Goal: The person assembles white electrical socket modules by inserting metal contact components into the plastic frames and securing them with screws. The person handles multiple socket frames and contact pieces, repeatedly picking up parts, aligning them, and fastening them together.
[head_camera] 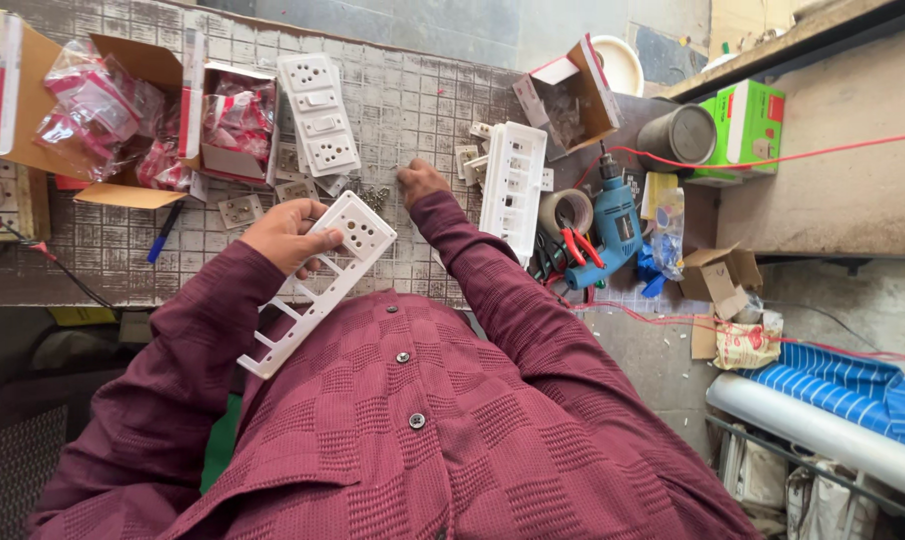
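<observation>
- Hands: left hand [291, 235] gripped white switch-plate frame [318, 285] near its top end, fingers wrapped round the edge, thumb on front; one socket module sat in the top slot, lower slots open, bottom end hung over the maroon shirt, off the tabletop [413, 100].
- Right hand [420, 181] reached fwd onto tabletop, fingers curled down at a small pile of screws [373, 196]; couldn't tell if it had pinched one or was just touching.
- Nearby: finished switch board [318, 112] lay flat just beyond; second white frame [514, 184] to the right of right hand; loose socket modules [241, 209] near left hand; open cartons w/ red-packed parts [238, 120] at far left.
- Right side: blue drill [613, 225], red-handled pliers [579, 245], tape roll [566, 207], green box [748, 125], red wire [823, 150] running across.
- Risks (judgement): frame held at one end only, so long unsupported end could swing or snag on shirt & twist out of grip.
- Screws tiny & loose, could roll off or scatter if hand brushed pile.
- Seated module might pop out if frame flexed.
- Clutter near drill/wire: elbow sweep could drag wire.
</observation>
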